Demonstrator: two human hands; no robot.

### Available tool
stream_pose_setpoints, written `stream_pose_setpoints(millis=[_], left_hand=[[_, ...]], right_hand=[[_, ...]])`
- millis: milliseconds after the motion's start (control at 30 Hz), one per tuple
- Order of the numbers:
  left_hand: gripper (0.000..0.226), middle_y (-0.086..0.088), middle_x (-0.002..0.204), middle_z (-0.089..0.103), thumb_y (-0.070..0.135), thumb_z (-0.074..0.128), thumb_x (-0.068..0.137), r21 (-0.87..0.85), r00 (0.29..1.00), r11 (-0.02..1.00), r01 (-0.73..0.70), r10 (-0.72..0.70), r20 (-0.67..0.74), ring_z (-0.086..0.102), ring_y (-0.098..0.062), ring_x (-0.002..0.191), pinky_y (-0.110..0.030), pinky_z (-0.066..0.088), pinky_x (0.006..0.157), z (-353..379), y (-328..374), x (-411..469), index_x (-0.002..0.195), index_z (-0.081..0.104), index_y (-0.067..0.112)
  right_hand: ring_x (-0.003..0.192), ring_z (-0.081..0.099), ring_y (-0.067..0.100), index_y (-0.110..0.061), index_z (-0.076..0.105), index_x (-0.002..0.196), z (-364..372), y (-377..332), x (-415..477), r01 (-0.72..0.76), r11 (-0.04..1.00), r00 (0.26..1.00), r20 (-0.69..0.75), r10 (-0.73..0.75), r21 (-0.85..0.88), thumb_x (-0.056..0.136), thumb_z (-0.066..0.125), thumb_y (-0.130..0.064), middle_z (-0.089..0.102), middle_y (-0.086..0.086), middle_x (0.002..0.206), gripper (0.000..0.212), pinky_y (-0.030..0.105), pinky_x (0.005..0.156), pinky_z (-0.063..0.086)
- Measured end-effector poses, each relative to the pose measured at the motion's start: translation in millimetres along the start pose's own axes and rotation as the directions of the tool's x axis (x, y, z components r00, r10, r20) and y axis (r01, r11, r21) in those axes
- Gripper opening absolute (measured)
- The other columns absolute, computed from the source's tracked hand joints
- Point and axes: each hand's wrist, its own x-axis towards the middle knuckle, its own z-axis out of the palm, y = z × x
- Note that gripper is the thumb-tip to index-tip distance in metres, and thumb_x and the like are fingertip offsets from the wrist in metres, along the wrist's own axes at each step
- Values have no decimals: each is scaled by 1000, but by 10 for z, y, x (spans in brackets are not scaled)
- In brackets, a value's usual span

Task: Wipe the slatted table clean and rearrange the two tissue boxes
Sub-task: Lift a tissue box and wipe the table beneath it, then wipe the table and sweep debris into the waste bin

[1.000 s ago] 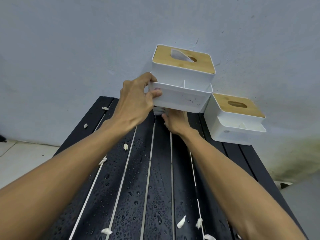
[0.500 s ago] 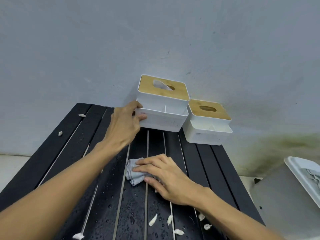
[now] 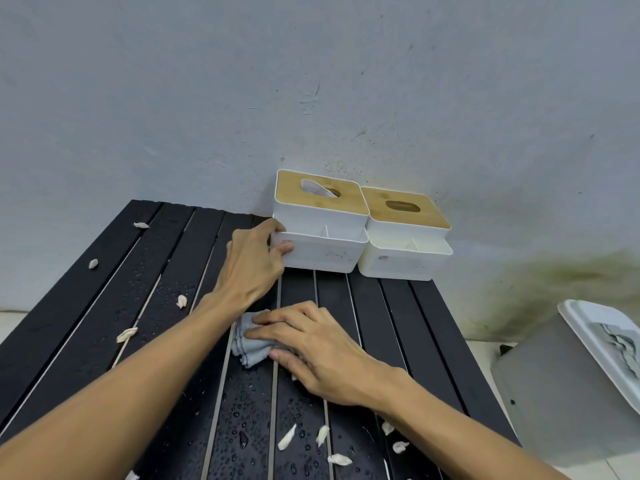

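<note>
Two white tissue boxes with wooden lids stand side by side at the far right end of the black slatted table [image 3: 86,306], against the wall. The left tissue box [image 3: 323,233] has a tissue poking from its slot; my left hand [image 3: 254,263] grips its front left corner. The right tissue box [image 3: 403,237] touches it. My right hand [image 3: 311,348] presses flat on a grey cloth [image 3: 247,341] lying on the wet slats in the middle.
Water drops and several white paper scraps [image 3: 287,441] lie scattered on the slats. A grey bin with a white lid [image 3: 588,372] stands off the table's right edge. The pale wall [image 3: 311,81] runs behind the table.
The left tissue box came down from the air and now rests on the table beside the right one. My right hand drew the cloth back toward me.
</note>
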Motion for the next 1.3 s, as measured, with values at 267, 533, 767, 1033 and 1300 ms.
stream_pose_setpoints(millis=[267, 533, 767, 1033, 1300], left_hand=[[23, -8, 90, 72, 28, 71, 88, -33, 999, 999, 42, -41, 8, 72, -22, 78, -45, 56, 83, 54, -109, -3, 107, 65, 16], [48, -3, 119, 71, 47, 68, 86, 20, 999, 1000, 19, -20, 36, 70, -17, 100, -45, 55, 92, -439, -122, 1, 132, 59, 33], [66, 0, 156, 37, 58, 23, 94, 416, 971, 886, 206, -237, 22, 35, -28, 143, -48, 30, 114, -1605, -895, -586, 147, 43, 25], [64, 2, 165, 9, 55, 24, 100, 489, 926, 834, 254, -356, 126, 10, -19, 152, -36, 11, 121, -1763, -1279, -1148, 156, 20, 25], [61, -2, 166, 8, 47, 26, 102, 471, 932, 846, 249, -342, 123, 16, -20, 150, -36, 18, 120, -1745, -1204, -1161, 157, 18, 21]], right_hand=[[126, 43, 13, -30, 50, 140, -9, 0, 7, 14, 1000, 1000, -1, -14, 1, 105, 45, -32, 45, -14, 146, 35, 35, 102, 38], [125, 42, 10, -35, 51, 139, 99, 3, 88, -77, 996, 994, -79, 80, 36, 104, 46, -34, 47, -21, 143, 35, 31, 102, 37], [124, 48, 26, -14, 56, 133, 375, -32, 819, -262, 959, 931, -233, 280, 105, 100, 49, -17, 56, 4, 136, 34, 40, 105, 41], [119, 51, 32, -4, 57, 127, 410, -27, 1624, -360, 928, 907, -195, 373, 98, 101, 45, -12, 58, 12, 129, 29, 36, 99, 38], [141, 37, 14, -15, 51, 144, 349, -341, 831, -140, 980, 984, -88, 153, 140, 103, 52, -20, 48, -1, 150, 41, 21, 116, 22]])
